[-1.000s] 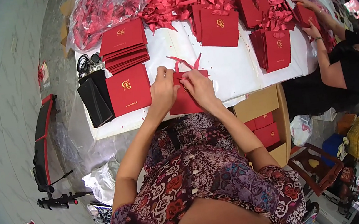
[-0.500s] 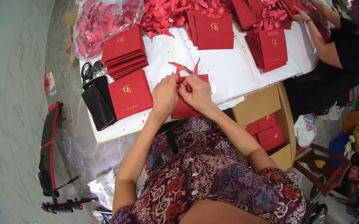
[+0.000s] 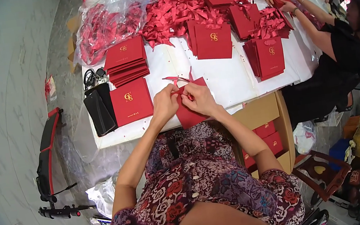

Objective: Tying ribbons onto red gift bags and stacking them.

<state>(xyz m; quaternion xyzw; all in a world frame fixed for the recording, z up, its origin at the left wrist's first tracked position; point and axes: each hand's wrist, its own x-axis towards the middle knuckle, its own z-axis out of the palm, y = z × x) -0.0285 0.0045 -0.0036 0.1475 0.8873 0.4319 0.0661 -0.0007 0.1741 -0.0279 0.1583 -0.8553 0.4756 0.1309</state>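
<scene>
Head view, looking down: both hands meet at the near edge of the white-covered worktop [image 3: 230, 77] over a flat red paper bag [image 3: 191, 111] that lies partly over the worktop's edge. The left hand [image 3: 165, 105] pinches the bag's upper left corner with fingers closed tight, and the right hand [image 3: 199, 100] rests on the bag's top with fingers curled narrowly around a thin red ribbon [image 3: 179, 81] — its loose ends rise just above the bag's top edge. Just left of the left hand lies a single red flat bag with a gold emblem [image 3: 130, 102], and touching its left side sit two black phone-like slabs [image 3: 100, 109] with a coiled black cable [image 3: 91, 77] above them. Farther back stands a stack of the same red bags [image 3: 125, 60], another stack [image 3: 213, 41] near the middle, and a third [image 3: 268, 56] to the right. A heap of loose red ribbons [image 3: 172, 10] spreads across the far side, next to a clear plastic sack of red ribbons [image 3: 103, 24]. At the right, another person in black [image 3: 342, 57] reaches onto the worktop. Beside the person's right arm — below the worktop — an open cardboard box [image 3: 260, 112] holds more red bags.
</scene>
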